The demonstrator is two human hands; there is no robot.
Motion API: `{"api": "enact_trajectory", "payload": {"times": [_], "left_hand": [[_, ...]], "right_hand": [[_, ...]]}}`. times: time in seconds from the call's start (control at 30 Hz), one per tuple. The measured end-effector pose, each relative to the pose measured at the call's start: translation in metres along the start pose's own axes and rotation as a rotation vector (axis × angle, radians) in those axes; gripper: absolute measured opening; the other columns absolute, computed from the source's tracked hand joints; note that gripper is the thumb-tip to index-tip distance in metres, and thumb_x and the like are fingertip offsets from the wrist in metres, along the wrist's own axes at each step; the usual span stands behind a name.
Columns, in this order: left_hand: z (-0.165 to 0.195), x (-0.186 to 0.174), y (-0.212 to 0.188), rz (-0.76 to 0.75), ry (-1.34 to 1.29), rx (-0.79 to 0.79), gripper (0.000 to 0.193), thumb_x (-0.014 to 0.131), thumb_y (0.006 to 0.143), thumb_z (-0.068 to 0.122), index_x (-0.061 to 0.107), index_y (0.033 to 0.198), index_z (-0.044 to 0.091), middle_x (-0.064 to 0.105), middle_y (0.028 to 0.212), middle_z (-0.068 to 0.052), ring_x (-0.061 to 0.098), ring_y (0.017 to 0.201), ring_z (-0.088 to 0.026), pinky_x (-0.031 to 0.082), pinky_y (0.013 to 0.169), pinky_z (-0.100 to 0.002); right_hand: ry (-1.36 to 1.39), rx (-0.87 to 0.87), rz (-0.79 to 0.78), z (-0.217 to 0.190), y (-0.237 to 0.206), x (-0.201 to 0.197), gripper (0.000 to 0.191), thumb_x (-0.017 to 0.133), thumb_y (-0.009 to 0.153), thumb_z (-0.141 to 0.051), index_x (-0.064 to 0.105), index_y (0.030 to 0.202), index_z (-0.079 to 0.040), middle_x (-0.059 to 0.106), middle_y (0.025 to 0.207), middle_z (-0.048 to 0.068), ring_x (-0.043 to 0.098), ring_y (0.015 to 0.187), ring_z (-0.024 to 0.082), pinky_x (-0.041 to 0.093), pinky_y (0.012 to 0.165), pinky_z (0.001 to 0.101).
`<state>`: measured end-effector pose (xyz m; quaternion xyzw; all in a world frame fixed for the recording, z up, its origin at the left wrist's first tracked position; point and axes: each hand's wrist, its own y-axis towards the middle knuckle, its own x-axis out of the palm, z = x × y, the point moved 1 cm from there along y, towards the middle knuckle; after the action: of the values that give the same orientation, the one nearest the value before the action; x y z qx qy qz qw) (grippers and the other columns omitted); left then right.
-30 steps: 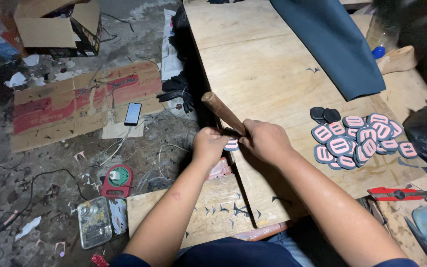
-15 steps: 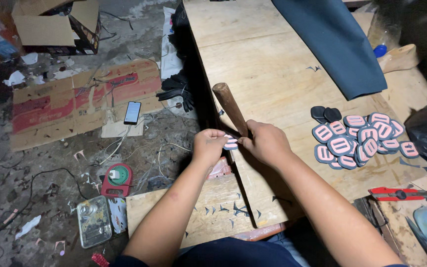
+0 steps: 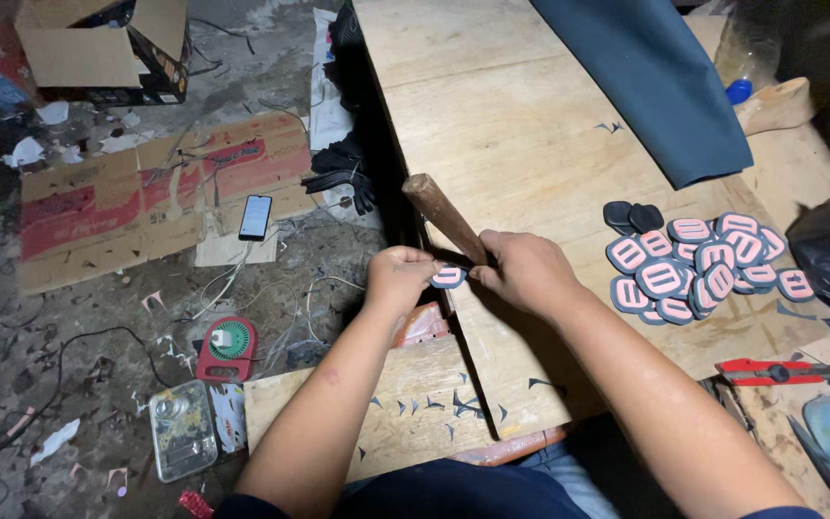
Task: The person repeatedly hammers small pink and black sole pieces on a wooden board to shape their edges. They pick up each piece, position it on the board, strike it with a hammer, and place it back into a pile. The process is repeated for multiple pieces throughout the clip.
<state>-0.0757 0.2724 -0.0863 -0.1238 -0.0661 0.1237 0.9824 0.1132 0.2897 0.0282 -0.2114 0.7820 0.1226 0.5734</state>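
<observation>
At frame centre, the left hand pinches one oval patch; the right hand clenches a wooden handle. Finished-looking patches pile at right on the tabletop.

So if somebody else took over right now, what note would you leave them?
Left hand: fingers pinch one small patch at the board's left edge.
Right hand: grips a wooden handle, angled up and away from the patch.
Patch pile: on the board to the right, with a red cutter nearer the body.
Done: many patches piled.
Left: the held patch is not yet in the pile.
</observation>
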Motion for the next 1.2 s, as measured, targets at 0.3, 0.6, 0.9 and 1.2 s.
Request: {"api": "enact_trajectory", "payload": {"times": [0.3,0.6,0.9,1.2], "left_hand": [[0.015,0.004,-0.009,0.078,0.353,0.153,0.009,0.076,0.077,0.007,0.074,0.082,0.000,0.077,0.076,-0.010,0.072,0.066,-0.014,0.057,0.063,-0.031],[0.002,0.003,-0.002,-0.025,0.132,0.068,0.011,0.074,0.079,0.006,0.074,0.087,-0.002,0.078,0.082,-0.012,0.073,0.070,-0.015,0.059,0.066,-0.030],[0.005,0.001,-0.007,0.079,0.390,0.139,0.011,0.073,0.080,0.006,0.075,0.085,-0.003,0.077,0.079,-0.014,0.073,0.067,-0.016,0.058,0.064,-0.032],[0.002,0.002,-0.008,0.009,0.271,0.068,0.011,0.070,0.084,0.005,0.074,0.092,-0.003,0.078,0.084,-0.011,0.073,0.072,-0.015,0.057,0.066,-0.028]], "right_hand": [[0.060,-0.023,0.063,-0.004,0.014,0.005,0.030,0.079,0.078,-0.031,0.067,0.098,-0.012,0.071,0.082,0.017,0.068,0.084,0.041,0.053,0.073,0.0509],[-0.012,-0.007,-0.008,-0.002,0.019,0.003,0.031,0.079,0.080,-0.036,0.068,0.097,-0.013,0.072,0.084,0.017,0.068,0.086,0.040,0.052,0.075,0.0522],[-0.009,-0.133,0.079,0.000,0.011,0.002,0.028,0.078,0.080,-0.033,0.067,0.093,-0.010,0.071,0.083,0.016,0.067,0.084,0.041,0.051,0.072,0.0530],[0.060,-0.037,0.001,0.001,0.017,0.004,0.031,0.080,0.079,-0.037,0.068,0.094,-0.013,0.071,0.081,0.016,0.067,0.083,0.040,0.052,0.071,0.0508]]}}
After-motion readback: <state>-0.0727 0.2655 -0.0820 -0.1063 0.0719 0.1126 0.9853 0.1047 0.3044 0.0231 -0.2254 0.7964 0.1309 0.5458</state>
